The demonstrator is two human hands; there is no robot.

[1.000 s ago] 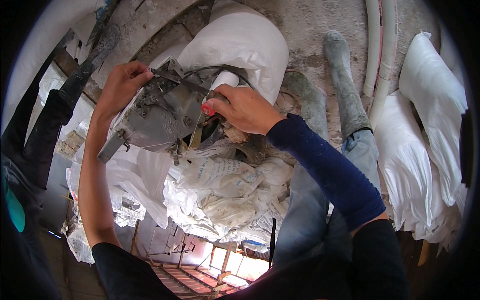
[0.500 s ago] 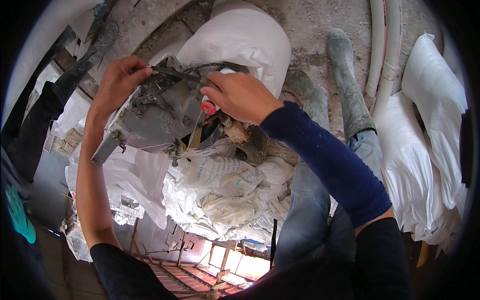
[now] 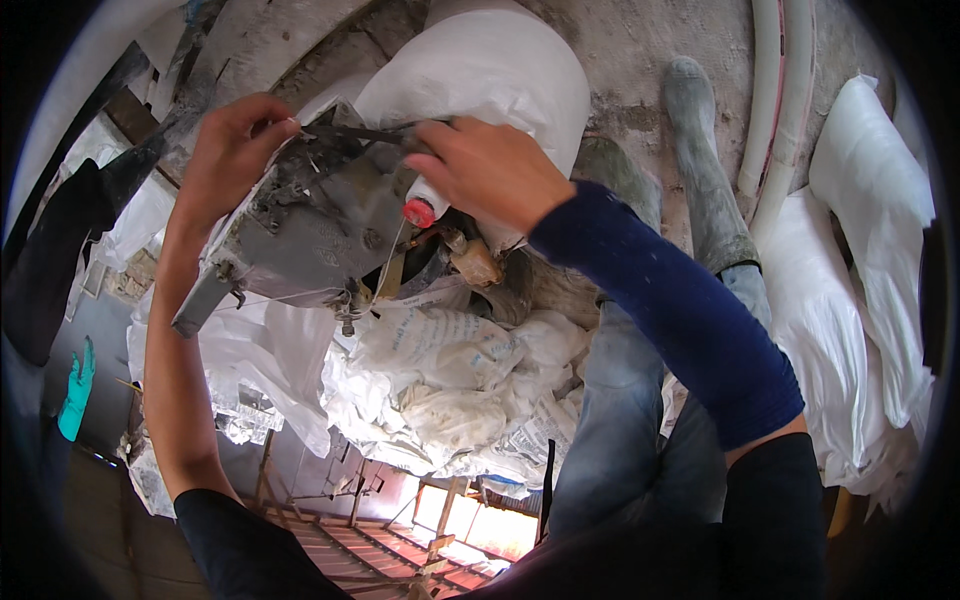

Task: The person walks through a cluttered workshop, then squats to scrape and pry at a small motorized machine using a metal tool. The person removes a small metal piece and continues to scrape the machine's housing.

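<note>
A grey, dusty sewing-machine-like metal unit (image 3: 305,245) lies between my hands, its mechanism exposed along the top. My left hand (image 3: 228,150) is pinched closed at its upper left edge, with a tiny white bit at the fingertips, too small to name. Closed around one end of a dark, narrow, blade-like tool (image 3: 362,134) is my right hand (image 3: 490,172); the tool's other end reaches across the mechanism almost to my left fingertips. Just below my right fingers sits a white thread spool (image 3: 424,198) with a red end. Thin white thread (image 3: 388,262) runs down from it.
A full white sack (image 3: 480,75) stands behind the machine. Crumpled white bags (image 3: 450,390) lie below it. More white sacks (image 3: 825,330) and pale hoses (image 3: 772,110) are at right, beside a rubber boot (image 3: 700,160). Another person's teal-gloved hand (image 3: 77,390) shows at far left.
My right hand has shifted slightly right, and more of the spool shows. My left hand has moved slightly up and left. The teal-gloved hand has risen with its fingers pointing upward.
</note>
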